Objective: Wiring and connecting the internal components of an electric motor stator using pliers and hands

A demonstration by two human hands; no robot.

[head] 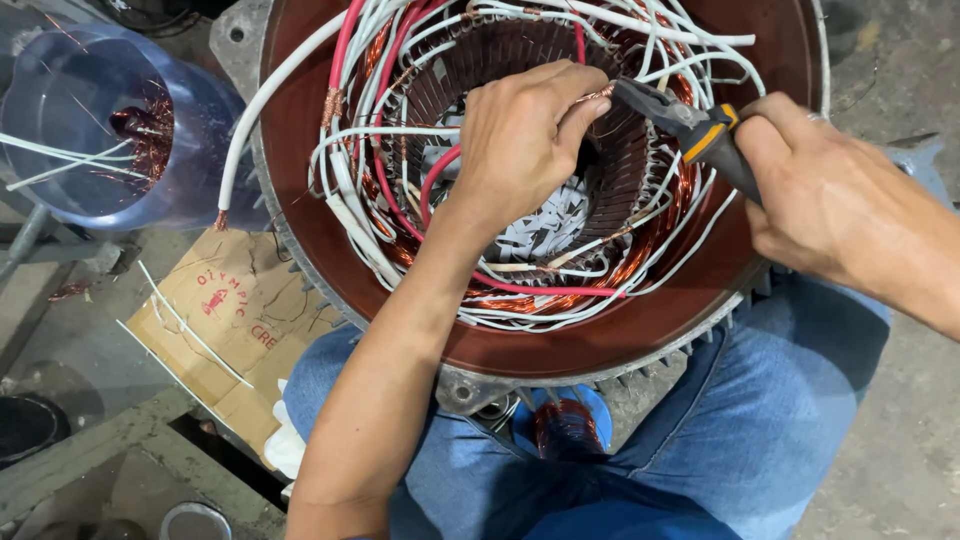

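A large motor stator (330,260) with a reddish-brown housing rests against my knees, its bore ringed by copper windings (640,255) and many white and red sleeved leads (370,190). My left hand (520,140) reaches into the bore and pinches a twisted bare copper wire end (597,95) between thumb and forefinger. My right hand (830,195) grips black pliers with yellow-and-black handles (690,125). The plier jaws meet the copper end right at my left fingertips.
A translucent blue plastic bucket (70,90) holding copper scraps and white sleeving stands at upper left. A flattened cardboard box (235,320) with loose white sleeves lies on the concrete floor. A blue spool of copper wire (565,425) sits between my jeans-clad legs.
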